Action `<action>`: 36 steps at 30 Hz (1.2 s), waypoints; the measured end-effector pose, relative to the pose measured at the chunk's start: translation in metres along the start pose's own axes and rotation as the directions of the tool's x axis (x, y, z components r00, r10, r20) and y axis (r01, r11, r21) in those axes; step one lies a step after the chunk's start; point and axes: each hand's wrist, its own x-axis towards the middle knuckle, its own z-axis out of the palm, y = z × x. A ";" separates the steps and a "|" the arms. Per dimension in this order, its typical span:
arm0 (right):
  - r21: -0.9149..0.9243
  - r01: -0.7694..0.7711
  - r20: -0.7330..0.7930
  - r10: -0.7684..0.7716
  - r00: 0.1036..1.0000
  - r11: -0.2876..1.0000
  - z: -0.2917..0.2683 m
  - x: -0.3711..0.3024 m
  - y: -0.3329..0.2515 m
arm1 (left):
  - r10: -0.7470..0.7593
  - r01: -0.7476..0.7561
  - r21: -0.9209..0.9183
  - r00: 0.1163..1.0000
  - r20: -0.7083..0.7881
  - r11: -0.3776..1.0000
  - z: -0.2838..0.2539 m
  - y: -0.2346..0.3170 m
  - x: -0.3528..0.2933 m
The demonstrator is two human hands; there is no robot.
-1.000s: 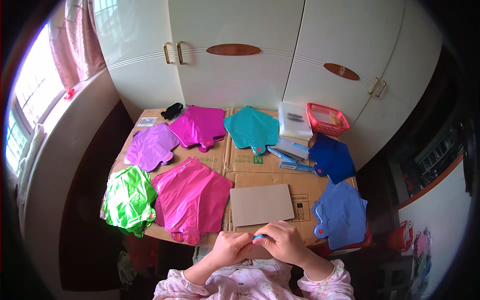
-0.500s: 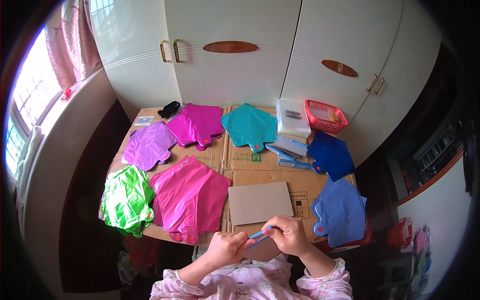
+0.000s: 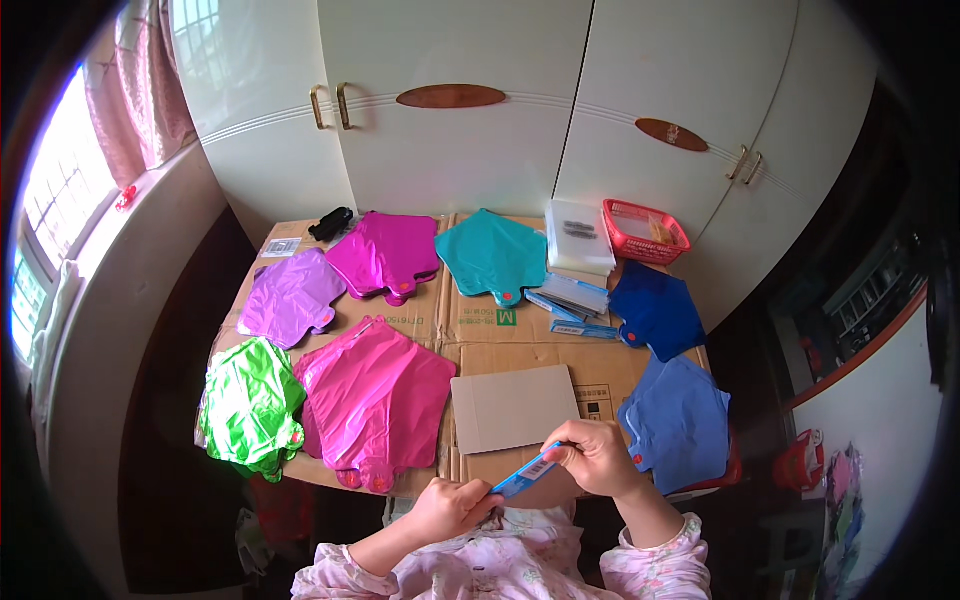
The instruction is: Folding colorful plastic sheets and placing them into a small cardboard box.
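The left hand [image 3: 450, 510] and the right hand [image 3: 597, 458] jointly support a thin, flat cardboard carton [image 3: 524, 477] in front of the torso, at the near edge of the cardboard-covered worktop [image 3: 495, 346]. The left hand is closed on the lower left end of the carton; the right hand pinches the upper right end between thumb and fingers. The carton is tilted, with its narrow blue side facing up and its right end higher than its left. Directly beyond the hands, a plain grey-beige cardboard panel [image 3: 514, 408] lies flat on the worktop. Flat foil stacks are arranged around it: hot pink [image 3: 380, 400] adjacent on the left, bright green [image 3: 250, 405] at the far left, light purple [image 3: 290, 297] behind the green, magenta [image 3: 385, 253] and teal [image 3: 490, 253] along the rear, dark blue [image 3: 657, 305] at the right and light blue [image 3: 682, 420] nearest the right hand. Several blue-edged cartons [image 3: 573, 295] lie loosely piled between the teal and dark blue stacks. Behind them stands a translucent white stack [image 3: 577, 245], with a red plastic basket [image 3: 648, 249] just to its right. A black item [image 3: 331, 223], its kind unclear, occupies the rear left corner.
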 end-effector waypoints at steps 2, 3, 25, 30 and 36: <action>0.045 -0.031 0.041 0.029 0.999 0.999 -0.002 0.003 0.005 | 0.022 -0.021 0.044 1.000 -0.022 0.999 0.006 -0.002 -0.004; 0.047 -0.059 0.073 0.055 0.996 0.997 -0.005 0.006 0.008 | 0.035 -0.033 0.065 0.999 -0.033 0.997 0.007 -0.003 -0.004; -0.544 -0.112 -0.176 0.018 0.984 0.832 -0.086 0.084 0.111 | 0.747 -0.596 0.712 0.647 0.152 0.372 -0.066 -0.047 0.100; -0.788 0.001 -0.115 -0.148 0.982 0.616 -0.090 0.085 0.156 | 0.652 -0.580 0.729 0.717 0.246 0.363 -0.046 -0.071 0.107; -0.782 -0.030 -0.111 -0.091 0.990 0.622 -0.088 0.102 0.170 | 0.677 -0.567 0.761 0.697 0.238 0.316 -0.032 -0.064 0.116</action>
